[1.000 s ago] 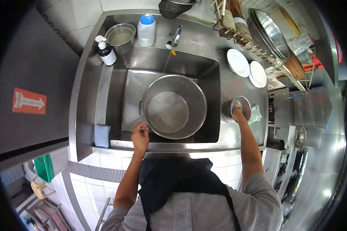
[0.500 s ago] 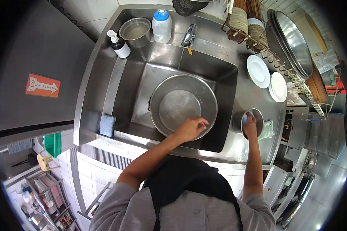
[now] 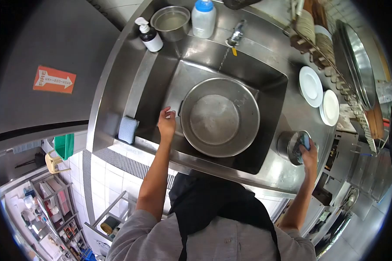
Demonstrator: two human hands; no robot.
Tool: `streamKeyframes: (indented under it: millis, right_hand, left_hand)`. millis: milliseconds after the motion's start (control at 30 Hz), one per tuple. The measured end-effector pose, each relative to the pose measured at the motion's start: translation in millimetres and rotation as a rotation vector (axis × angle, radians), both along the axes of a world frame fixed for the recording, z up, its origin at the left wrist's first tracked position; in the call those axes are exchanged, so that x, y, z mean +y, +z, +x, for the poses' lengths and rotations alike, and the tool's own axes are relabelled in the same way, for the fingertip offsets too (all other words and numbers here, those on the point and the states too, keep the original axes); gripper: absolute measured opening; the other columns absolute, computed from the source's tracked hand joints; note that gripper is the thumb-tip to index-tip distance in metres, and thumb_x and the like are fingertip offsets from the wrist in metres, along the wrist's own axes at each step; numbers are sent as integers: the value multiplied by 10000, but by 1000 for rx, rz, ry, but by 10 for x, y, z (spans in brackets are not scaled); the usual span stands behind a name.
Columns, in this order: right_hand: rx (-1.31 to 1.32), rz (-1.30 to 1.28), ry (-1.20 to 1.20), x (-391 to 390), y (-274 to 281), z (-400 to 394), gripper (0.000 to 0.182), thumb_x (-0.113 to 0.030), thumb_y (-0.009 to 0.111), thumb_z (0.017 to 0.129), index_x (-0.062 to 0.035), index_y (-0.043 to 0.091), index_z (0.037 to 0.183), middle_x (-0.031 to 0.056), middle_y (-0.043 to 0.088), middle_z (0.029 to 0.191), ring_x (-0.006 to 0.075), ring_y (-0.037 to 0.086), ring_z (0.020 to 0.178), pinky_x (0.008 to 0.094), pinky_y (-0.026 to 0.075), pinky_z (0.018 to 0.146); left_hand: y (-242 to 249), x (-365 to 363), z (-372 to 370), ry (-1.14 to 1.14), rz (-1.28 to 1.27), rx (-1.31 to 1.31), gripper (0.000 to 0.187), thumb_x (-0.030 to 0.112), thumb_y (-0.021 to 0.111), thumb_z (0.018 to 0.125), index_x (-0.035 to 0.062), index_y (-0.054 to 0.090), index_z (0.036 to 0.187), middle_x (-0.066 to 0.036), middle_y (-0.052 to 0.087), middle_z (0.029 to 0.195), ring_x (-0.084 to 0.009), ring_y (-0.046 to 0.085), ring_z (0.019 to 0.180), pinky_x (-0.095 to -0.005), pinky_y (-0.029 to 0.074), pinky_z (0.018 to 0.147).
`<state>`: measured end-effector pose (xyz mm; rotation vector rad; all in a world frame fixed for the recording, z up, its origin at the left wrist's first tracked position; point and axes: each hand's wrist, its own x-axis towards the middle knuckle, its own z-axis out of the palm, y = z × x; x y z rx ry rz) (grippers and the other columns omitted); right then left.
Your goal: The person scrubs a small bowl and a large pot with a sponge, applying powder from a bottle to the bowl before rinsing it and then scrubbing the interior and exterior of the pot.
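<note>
A large round metal pot sits in the sink, its side handle facing left. Just left of that handle is my left hand, fingers loosely bent and apart, holding nothing. On the right counter a small metal pot is tipped, with its mouth turned to the right. My right hand is at this mouth, fingers closed on a blue and dark sponge. The sponge's lower part is hidden by the fingers and the pot.
Above the sink are a faucet, with what looks like a thin stream below it, a blue-lidded jar, a pot of liquid and a pump bottle. A blue sponge lies front left. White plates stand right, beneath a rack.
My left hand has moved from over the big pot's front rim to beyond its left handle. The right hand has come from inside the small pot to its mouth, showing the sponge.
</note>
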<state>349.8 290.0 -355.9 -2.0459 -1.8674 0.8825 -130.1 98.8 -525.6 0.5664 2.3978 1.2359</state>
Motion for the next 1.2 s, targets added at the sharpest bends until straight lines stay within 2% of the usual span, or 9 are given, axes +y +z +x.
streamKeyframes:
  millis: [167, 300, 367, 467, 533, 633, 800, 967, 1200]
  right_hand:
    - [286, -179, 227, -209, 199, -949, 469, -206, 689, 820, -20, 565, 1232, 54, 630, 1011, 140, 574, 872, 271, 455, 796]
    - [566, -589, 242, -602, -1095, -1959, 526, -320, 697, 826, -14, 560, 1231, 95, 647, 1082, 177, 604, 951, 313, 459, 850]
    - [311, -679, 298, -1027, -1998, -2534, 652, -467, 641, 832, -20, 519, 1292, 185, 599, 1205, 300, 565, 1120, 389, 427, 935]
    - [290, -344, 269, -1512, -2616, -3808, 622, -517, 387, 945, -32, 469, 1326, 242, 552, 1250, 398, 505, 1184, 446, 394, 982]
    - [499, -556, -218, -957, -2915, -4407, 573, -464, 331, 971, -34, 430, 1336, 264, 531, 1262, 421, 499, 1178, 462, 402, 974]
    - [557, -513, -495, -558, -2330, -4550, 562, -427, 329, 974, -6, 386, 1341, 282, 515, 1266, 437, 490, 1177, 472, 414, 961]
    - [233, -271, 193, -1396, -2306, -4151, 449, -310, 377, 951, 44, 445, 1218, 290, 554, 1174, 452, 554, 1049, 495, 429, 937]
    - [587, -207, -400, -472, -2584, -4652, 413, -198, 413, 925, 48, 438, 1256, 319, 413, 1333, 442, 444, 1199, 477, 371, 1007]
    - [-360, -712, 1222, -1187, -2304, -2398, 481, -252, 610, 805, -227, 576, 1284, 149, 395, 1442, 353, 384, 1320, 494, 270, 1103]
  left_hand:
    - [-589, 161, -102, 276, -79, -449, 359, 370, 554, 925, 74, 606, 1121, -165, 675, 927, -273, 645, 914, -367, 478, 828]
    - [-895, 292, -50, 198, -64, -337, 419, 426, 508, 939, 87, 604, 1164, -190, 669, 974, -316, 629, 961, -388, 471, 843]
    - [-889, 285, -113, 108, -186, -58, 476, 465, 468, 946, 94, 598, 1214, -184, 665, 1039, -333, 615, 999, -393, 465, 868]
    - [-865, 213, -197, 71, -118, -529, 379, 262, 563, 909, 112, 592, 1255, -132, 678, 1053, -230, 639, 910, -322, 489, 816]
    - [-797, 169, -262, 16, -146, -623, 382, 46, 607, 836, 104, 632, 1213, -71, 699, 987, -112, 615, 784, -263, 489, 702]
    - [-850, 150, -358, -43, -267, -657, 346, 48, 606, 835, 99, 656, 1173, -61, 704, 970, -113, 621, 792, -269, 491, 703]
    - [-998, 212, -532, -186, -375, -482, 368, 101, 647, 818, 136, 650, 1184, -87, 712, 958, -113, 649, 768, -275, 508, 735]
    - [-688, 266, -569, -218, -429, -577, 372, 102, 650, 812, 137, 650, 1182, -92, 707, 1008, -156, 666, 817, -299, 515, 766]
    - [-1336, 141, -746, -289, -458, -520, 365, 93, 651, 812, 142, 652, 1173, -95, 707, 1011, -181, 671, 887, -332, 510, 793]
